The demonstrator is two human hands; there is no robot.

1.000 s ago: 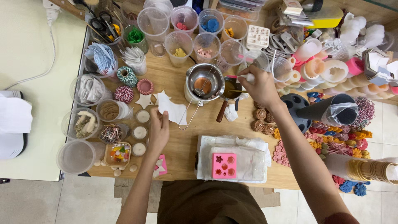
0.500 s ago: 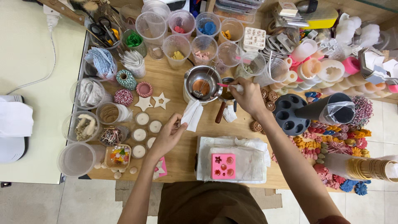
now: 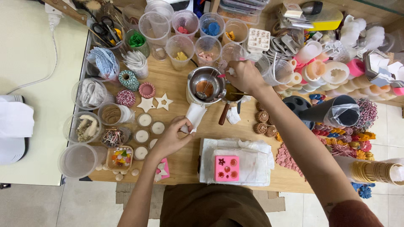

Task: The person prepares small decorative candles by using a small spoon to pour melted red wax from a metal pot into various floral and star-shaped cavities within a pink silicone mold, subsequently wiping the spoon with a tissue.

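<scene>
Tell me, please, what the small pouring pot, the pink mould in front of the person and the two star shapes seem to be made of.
The pouring pot: metal, probably stainless steel, with bright reflections on its rim. The pink mould: likely silicone, matte and thick with soft rounded corners. The star shapes: pale and flat, apparently thin unpainted wood, though card is possible. The left hand pinches a white tissue, seemingly crumpled soft paper.

Back edge: a row of clear plastic cups [image 3: 181, 50] stands shoulder to shoulder, no gap to reach through.
Left side: lidded tubs [image 3: 90, 93], twine spools [image 3: 128, 80] and small candles [image 3: 144, 120] crowd the counter [image 3: 176, 84].
Centre: the metal melting pot [image 3: 206, 84] blocks the middle; bare wood lies between it and the pink mould [image 3: 227, 168] on its white cloth [image 3: 252, 162].
Right side: moulds [image 3: 332, 73] and a black cone [image 3: 332, 110] are packed close.
Near edge: a bare strip left of the cloth.
</scene>
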